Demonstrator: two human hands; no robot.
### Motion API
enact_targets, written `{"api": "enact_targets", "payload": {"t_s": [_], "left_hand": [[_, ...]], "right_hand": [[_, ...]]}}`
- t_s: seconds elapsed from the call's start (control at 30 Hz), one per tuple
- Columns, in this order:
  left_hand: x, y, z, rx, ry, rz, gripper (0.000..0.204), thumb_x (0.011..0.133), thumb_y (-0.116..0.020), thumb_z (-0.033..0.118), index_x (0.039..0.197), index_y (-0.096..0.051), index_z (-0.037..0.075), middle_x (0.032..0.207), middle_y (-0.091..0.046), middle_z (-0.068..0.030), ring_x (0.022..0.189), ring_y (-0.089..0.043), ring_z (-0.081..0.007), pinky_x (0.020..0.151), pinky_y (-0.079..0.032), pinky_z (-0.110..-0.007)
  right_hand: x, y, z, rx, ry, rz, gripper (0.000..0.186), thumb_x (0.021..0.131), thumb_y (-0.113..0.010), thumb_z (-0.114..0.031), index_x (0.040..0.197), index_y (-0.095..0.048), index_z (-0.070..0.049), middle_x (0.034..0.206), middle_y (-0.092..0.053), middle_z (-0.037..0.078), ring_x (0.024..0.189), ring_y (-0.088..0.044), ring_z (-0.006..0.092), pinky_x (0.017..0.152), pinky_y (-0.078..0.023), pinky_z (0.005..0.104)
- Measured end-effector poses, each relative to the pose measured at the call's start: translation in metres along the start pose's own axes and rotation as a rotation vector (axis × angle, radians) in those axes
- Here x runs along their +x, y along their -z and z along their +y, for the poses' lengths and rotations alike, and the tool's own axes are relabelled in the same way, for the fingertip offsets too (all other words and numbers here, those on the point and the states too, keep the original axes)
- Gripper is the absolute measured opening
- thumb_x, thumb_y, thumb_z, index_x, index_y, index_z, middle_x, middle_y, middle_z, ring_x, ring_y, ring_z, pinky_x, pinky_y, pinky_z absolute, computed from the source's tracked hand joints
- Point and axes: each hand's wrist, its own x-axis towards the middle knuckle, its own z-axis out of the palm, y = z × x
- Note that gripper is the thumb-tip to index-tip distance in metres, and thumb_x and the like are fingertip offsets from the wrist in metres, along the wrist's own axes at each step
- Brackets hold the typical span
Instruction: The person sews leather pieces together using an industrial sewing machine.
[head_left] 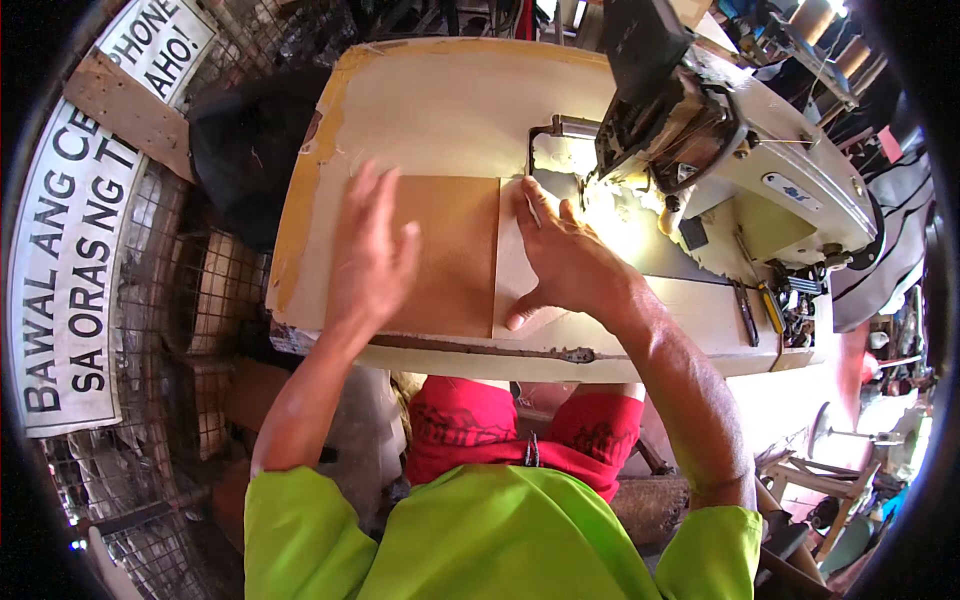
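A brown square sheet (445, 255) lies flat on the sewing table (420, 120). My left hand (375, 260), slightly blurred, is over the sheet's left part with fingers apart. My right hand (570, 255) is spread at the sheet's right edge, fingertips on the pale surface there; whether another piece lies under it, I cannot tell. Just beyond my right fingertips is the lit needle area of the sewing machine (800, 185), its dark head rising over the metal plate.
Pliers (745, 312) and a yellow-handled tool (770, 310) lie at the table's right. A wire mesh (160, 380) with white signs and a dark bag (245, 150) stand on the left. Thread cones (812, 20) are at upper right, a wooden stand (820, 475) at lower right.
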Motion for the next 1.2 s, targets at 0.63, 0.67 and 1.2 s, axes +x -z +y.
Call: {"api": "enact_targets", "payload": {"t_s": [0.63, 0.67, 1.2], "left_hand": [[0.017, 0.046, 0.037, -0.417, -0.254, -0.29, 0.044, 0.095, -0.057, 0.012, 0.137, -0.048, 0.004, 0.145, -0.042, -0.0155, 0.136, -0.04, -0.0288, 0.112, -0.031, -0.038], [0.013, 0.035, 0.046, -0.281, -0.259, -0.329, 0.048, 0.094, -0.058, 0.015, 0.139, -0.044, 0.004, 0.148, -0.039, -0.0165, 0.139, -0.035, -0.0329, 0.115, -0.027, -0.043], [0.001, 0.006, 0.015, 0.377, -0.433, -0.586, 0.069, 0.094, -0.053, 0.027, 0.15, -0.023, 0.0, 0.159, -0.016, -0.0129, 0.148, -0.007, -0.0308, 0.121, -0.01, -0.046]], "right_hand": [[0.007, -0.013, 0.012, -0.101, 0.156, 0.05, 0.133, 0.049, -0.087, -0.054, 0.141, -0.022, 0.018, 0.149, -0.022, 0.034, 0.139, -0.026, 0.0446, 0.113, -0.028, 0.0543], [0.007, -0.013, 0.013, -0.081, 0.121, 0.023, 0.127, 0.054, -0.087, -0.052, 0.144, -0.023, 0.012, 0.151, -0.023, 0.03, 0.142, -0.024, 0.041, 0.113, -0.027, 0.0552], [0.001, -0.002, 0.003, 0.039, 0.035, 0.024, 0.136, 0.047, -0.092, -0.042, 0.146, -0.015, 0.012, 0.155, -0.015, 0.026, 0.136, -0.027, 0.0513, 0.117, -0.026, 0.0457]]}}
